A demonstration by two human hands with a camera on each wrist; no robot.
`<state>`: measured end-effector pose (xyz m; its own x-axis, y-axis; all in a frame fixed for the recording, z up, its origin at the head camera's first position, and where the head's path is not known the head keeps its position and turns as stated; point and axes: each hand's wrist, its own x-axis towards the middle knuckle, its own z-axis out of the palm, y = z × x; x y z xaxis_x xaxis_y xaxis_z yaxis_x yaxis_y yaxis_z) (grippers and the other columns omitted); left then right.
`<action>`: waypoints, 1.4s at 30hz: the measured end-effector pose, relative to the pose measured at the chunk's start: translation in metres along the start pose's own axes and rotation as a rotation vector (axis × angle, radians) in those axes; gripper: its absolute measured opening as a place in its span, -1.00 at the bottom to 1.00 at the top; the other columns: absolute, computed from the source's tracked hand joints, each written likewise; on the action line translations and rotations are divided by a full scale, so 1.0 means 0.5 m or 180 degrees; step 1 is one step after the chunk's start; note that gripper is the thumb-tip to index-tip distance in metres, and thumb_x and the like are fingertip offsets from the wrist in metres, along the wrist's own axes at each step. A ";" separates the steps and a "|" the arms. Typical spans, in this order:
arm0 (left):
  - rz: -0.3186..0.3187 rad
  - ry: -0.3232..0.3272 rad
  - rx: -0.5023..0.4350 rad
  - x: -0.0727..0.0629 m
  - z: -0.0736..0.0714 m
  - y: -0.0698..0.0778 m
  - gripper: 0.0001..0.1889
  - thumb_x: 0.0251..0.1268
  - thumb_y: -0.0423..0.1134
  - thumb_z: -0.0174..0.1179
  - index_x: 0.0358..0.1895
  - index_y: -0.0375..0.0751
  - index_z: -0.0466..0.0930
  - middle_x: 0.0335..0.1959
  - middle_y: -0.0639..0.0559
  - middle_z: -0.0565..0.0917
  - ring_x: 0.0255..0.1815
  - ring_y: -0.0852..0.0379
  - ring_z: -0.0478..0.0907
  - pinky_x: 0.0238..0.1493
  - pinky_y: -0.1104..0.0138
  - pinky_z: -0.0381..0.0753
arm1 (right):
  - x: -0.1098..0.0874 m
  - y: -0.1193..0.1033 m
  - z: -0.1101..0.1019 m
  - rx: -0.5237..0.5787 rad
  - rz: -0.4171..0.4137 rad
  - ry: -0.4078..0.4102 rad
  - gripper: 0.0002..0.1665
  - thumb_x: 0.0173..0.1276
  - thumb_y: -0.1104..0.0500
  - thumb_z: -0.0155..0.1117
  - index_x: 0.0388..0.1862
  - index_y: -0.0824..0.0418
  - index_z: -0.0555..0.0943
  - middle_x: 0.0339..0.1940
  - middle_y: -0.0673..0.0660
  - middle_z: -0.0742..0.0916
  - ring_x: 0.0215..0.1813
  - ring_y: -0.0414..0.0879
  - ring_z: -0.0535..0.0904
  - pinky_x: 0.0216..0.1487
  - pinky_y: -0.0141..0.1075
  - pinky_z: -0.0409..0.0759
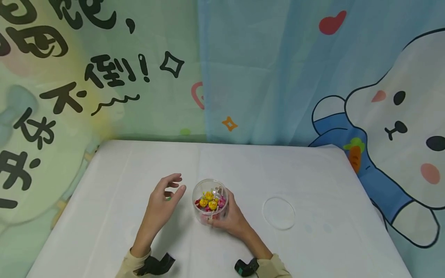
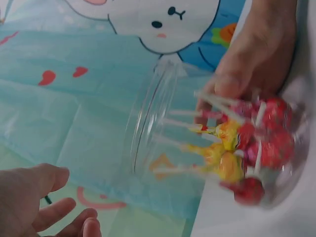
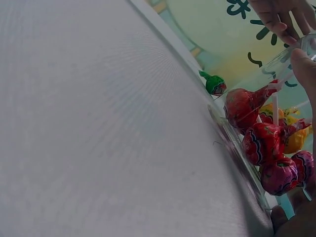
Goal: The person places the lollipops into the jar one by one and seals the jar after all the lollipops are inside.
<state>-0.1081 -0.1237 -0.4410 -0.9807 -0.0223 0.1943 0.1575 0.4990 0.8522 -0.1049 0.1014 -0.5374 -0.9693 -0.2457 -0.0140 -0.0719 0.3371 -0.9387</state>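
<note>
My right hand point(image 1: 233, 218) grips a clear plastic jar point(image 1: 198, 195) from its right side, thumb toward me. The jar stands open-topped on the white table. Inside lie several wrapped lollipops with white sticks: yellow lollipops point(image 2: 229, 165), red lollipops point(image 3: 264, 143) and a purple lollipop point(image 3: 278, 176). To the left of the jar, my left hand point(image 1: 166, 202) hovers with loosely bent fingers, apart from the jar and holding nothing that I can see. A green lollipop point(image 3: 216, 85) shows beyond the jar in the right wrist view; in the head view, a bit of green peeks past the left hand.
A clear round lid or ring point(image 1: 278, 228) lies flat on the white table point(image 1: 313, 173), right of the jar. Behind the table hangs a printed curtain point(image 1: 257, 69) with a cartoon rabbit and lettering. Dark wrist bands point(image 1: 158, 264) sit at both sleeves.
</note>
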 end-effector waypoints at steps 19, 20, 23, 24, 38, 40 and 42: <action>-0.0201 0.0268 0.0067 0.000 -0.073 -0.045 -0.63 0.39 -0.11 0.15 0.21 -0.08 0.49 0.10 0.04 0.61 -0.05 0.41 0.45 -0.06 0.44 0.49 | 0.001 -0.002 0.000 0.0008 0.0066 -0.0035 0.29 -0.04 -0.04 0.56 0.53 0.14 -0.04 0.48 0.18 0.33 0.47 0.10 0.30 0.49 0.14 0.17; -0.0217 0.0256 0.0066 -0.001 -0.073 -0.046 -0.63 0.40 -0.10 0.15 0.21 -0.09 0.49 0.10 0.04 0.61 -0.05 0.42 0.45 -0.06 0.44 0.49 | 0.001 -0.001 -0.001 0.0003 0.0074 -0.0036 0.29 -0.03 -0.04 0.56 0.53 0.14 -0.04 0.48 0.18 0.32 0.47 0.10 0.30 0.49 0.14 0.16; -0.0261 0.0229 0.0065 -0.003 -0.073 -0.050 -0.63 0.40 -0.09 0.15 0.20 -0.09 0.50 0.12 0.03 0.61 -0.06 0.41 0.46 -0.05 0.43 0.48 | 0.001 0.000 -0.002 0.0012 0.0073 -0.0044 0.29 -0.03 -0.05 0.56 0.53 0.14 -0.04 0.48 0.19 0.32 0.47 0.11 0.30 0.49 0.15 0.16; -0.0269 0.0220 0.0070 -0.004 -0.073 -0.051 -0.63 0.40 -0.09 0.15 0.20 -0.09 0.50 0.12 0.03 0.61 -0.06 0.41 0.46 -0.05 0.43 0.48 | 0.001 0.001 -0.002 0.0017 0.0070 -0.0045 0.29 -0.04 -0.05 0.56 0.53 0.14 -0.04 0.48 0.19 0.32 0.47 0.11 0.30 0.49 0.15 0.16; -0.0447 0.0196 0.0191 -0.021 -0.066 -0.075 -0.63 0.37 -0.09 0.18 0.17 -0.13 0.52 0.11 0.01 0.61 0.00 0.17 0.53 -0.04 0.36 0.51 | 0.003 0.008 0.002 0.0055 -0.0010 -0.0050 0.24 -0.01 0.05 0.56 0.53 0.06 -0.02 0.47 0.13 0.37 0.47 0.07 0.31 0.49 0.13 0.18; -0.0490 0.0177 0.0177 -0.023 -0.067 -0.080 -0.63 0.37 -0.08 0.18 0.17 -0.12 0.52 0.12 0.02 0.60 0.00 0.17 0.53 -0.03 0.36 0.51 | 0.002 0.009 0.002 0.0051 -0.0004 -0.0048 0.24 0.00 0.05 0.55 0.53 0.06 -0.02 0.47 0.13 0.36 0.47 0.07 0.31 0.49 0.13 0.18; -0.0519 0.0167 0.0165 -0.026 -0.068 -0.084 -0.63 0.37 -0.08 0.18 0.16 -0.12 0.52 0.12 0.01 0.60 0.00 0.16 0.53 -0.02 0.35 0.51 | 0.003 0.009 0.001 0.0059 -0.0002 -0.0046 0.25 0.00 0.05 0.56 0.53 0.06 -0.03 0.47 0.13 0.36 0.47 0.06 0.31 0.49 0.12 0.18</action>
<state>-0.0979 -0.1738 -0.4631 -0.9851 -0.1510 0.0818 -0.0106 0.5289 0.8486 -0.1064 0.1020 -0.5420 -0.9657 -0.2590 -0.0183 -0.0680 0.3202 -0.9449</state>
